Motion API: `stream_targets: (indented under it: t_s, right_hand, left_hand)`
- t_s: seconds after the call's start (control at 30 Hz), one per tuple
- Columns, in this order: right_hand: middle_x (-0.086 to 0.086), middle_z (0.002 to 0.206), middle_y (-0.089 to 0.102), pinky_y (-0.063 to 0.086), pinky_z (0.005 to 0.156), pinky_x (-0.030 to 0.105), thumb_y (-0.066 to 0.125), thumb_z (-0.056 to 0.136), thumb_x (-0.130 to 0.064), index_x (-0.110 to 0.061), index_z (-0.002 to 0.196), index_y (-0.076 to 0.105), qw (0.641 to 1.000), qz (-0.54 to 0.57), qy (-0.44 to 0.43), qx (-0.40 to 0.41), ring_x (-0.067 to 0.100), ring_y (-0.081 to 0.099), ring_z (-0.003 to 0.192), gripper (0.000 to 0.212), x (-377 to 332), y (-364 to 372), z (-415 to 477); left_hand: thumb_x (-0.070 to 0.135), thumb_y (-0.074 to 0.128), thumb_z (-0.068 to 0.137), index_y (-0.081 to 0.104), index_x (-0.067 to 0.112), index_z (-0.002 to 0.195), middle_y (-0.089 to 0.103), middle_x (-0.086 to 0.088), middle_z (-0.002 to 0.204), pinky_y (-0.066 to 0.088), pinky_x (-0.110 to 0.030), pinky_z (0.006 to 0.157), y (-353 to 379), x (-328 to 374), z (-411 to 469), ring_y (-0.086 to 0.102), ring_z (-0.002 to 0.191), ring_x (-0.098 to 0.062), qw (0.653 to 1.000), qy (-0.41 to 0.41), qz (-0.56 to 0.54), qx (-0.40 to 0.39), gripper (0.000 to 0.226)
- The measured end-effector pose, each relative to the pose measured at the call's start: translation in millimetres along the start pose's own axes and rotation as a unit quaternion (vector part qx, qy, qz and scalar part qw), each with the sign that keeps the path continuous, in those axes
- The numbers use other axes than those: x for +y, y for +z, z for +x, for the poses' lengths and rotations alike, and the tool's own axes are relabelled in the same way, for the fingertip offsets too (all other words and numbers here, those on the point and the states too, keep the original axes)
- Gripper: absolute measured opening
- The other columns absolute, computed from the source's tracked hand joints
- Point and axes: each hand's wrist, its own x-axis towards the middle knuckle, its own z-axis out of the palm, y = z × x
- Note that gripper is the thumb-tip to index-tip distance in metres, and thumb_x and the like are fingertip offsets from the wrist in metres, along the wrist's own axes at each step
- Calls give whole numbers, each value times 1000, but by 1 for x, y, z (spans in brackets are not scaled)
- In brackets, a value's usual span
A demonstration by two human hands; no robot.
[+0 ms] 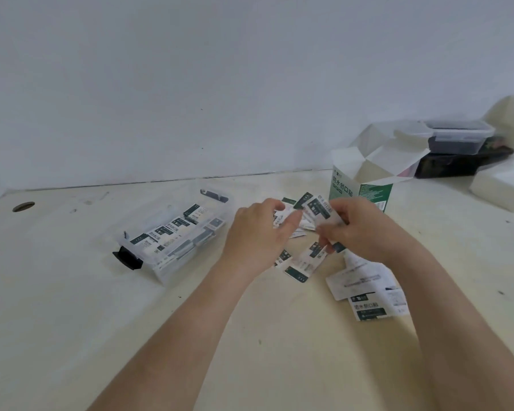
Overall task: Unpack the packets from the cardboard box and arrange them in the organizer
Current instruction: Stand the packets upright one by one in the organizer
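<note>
Right hand (359, 225) is pinched shut on a small fan of packets (316, 207), thumb and fingertips clamping their lower edges, and the left hand (260, 232) comes in beside it with fingers curled, fingertips on the same bunch, gripping it from the other side. The packets are thin white strips with a dark green block at one end and small print too blurred to read. Just below the hands, a few more loose packets (301, 262) lie scattered flat on the tabletop (72, 321), some overlapping. To the right of those, near the right forearm, sits a folded white leaflet (365, 292) with a dark green band and the characters 防水创口贴. Behind the right hand stands the cardboard box (361, 189), upright, top flaps splayed open, white and green, the same 防水创口贴 running down its white face. Off to the left, well apart from the hands, the clear plastic organizer (172, 235) lies open on the tabletop with black latches at both ends, already holding a row of packets laid side by side. Far right by the wall, a lidded clear container (451, 137) rests on a dark tray, with white foam blocks (499, 188) alongside.
</note>
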Motion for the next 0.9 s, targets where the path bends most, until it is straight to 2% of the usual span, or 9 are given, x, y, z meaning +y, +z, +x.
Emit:
stream_targets:
  t_s: [0.07, 0.13, 0.23, 0.33, 0.43, 0.53, 0.67, 0.8, 0.9]
  right_hand:
    - [1, 69, 71, 53, 59, 22, 58, 95, -16, -16, 82, 63, 997, -53, 41, 26, 11, 67, 57, 14, 8, -5, 2]
    - [-2, 77, 67, 44, 49, 16, 55, 97, -21, -18, 79, 59, 993, -98, 70, 13, 7, 61, 61, 19, 9, -3, 4]
    - [-5, 85, 58, 40, 56, 23, 55, 97, -24, -21, 87, 56, 981, -183, 60, -11, 14, 56, 77, 11, 8, 8, 7]
    - [-7, 82, 56, 37, 56, 22, 59, 94, -23, -22, 84, 54, 980, -197, 28, -26, 13, 54, 77, 11, 4, 18, 9]
    - [-8, 76, 55, 35, 51, 18, 58, 94, -19, -25, 74, 50, 990, -138, 17, -36, 5, 51, 66, 22, 1, 25, 9]
    - [0, 80, 70, 54, 59, 28, 56, 95, -15, -22, 78, 59, 999, -14, 26, -42, 16, 66, 70, 19, -3, 31, 6]
    - [10, 91, 76, 58, 79, 51, 53, 98, -17, -14, 97, 66, 991, 104, 59, -58, 30, 72, 88, 13, -3, 34, 2]
    - [20, 91, 74, 57, 79, 55, 51, 98, -15, -7, 101, 63, 983, 154, 95, -21, 32, 72, 81, 15, -2, 32, 4]
    - [27, 90, 70, 58, 76, 52, 46, 100, -10, 1, 105, 57, 981, 155, 114, 24, 33, 70, 73, 17, -5, 29, 6]
  left_hand:
    - [77, 47, 76, 36, 24, 141, 43, 1, 142, 32, -39, 103, 8, -8, -3, 33, 132, -25, 989, -28, 128, -74, 84]
    - [82, 56, 64, 21, 25, 147, 32, -1, 149, 28, -43, 107, 13, -9, -5, 25, 137, -27, 977, -52, 159, -133, 106]
    - [70, 71, 60, 23, 29, 145, 32, -3, 141, 31, -41, 104, 15, -9, -1, 26, 132, -27, 980, -54, 135, -138, 106]
    - [56, 80, 61, 32, 32, 140, 35, -2, 131, 36, -34, 101, 13, -13, -2, 34, 127, -22, 988, -63, 40, -135, 96]
    - [42, 84, 64, 42, 32, 133, 41, -1, 120, 46, -31, 91, 8, -18, -3, 50, 110, -17, 989, -51, -12, -139, 81]
    - [29, 87, 65, 55, 26, 114, 50, -1, 110, 52, -32, 82, 0, -19, -5, 56, 94, -15, 981, -25, -58, -182, 58]
    - [27, 87, 65, 54, 21, 121, 50, 2, 122, 46, -27, 87, -4, -18, -9, 52, 110, -16, 977, 3, -29, -209, 66]
    - [34, 87, 64, 43, 23, 137, 44, 0, 136, 41, -27, 96, -3, -13, -7, 46, 123, -19, 974, 14, 52, -218, 86]
    - [40, 86, 63, 43, 22, 138, 46, -4, 136, 41, -33, 99, -3, -9, -4, 43, 125, -21, 971, 15, 103, -217, 88]
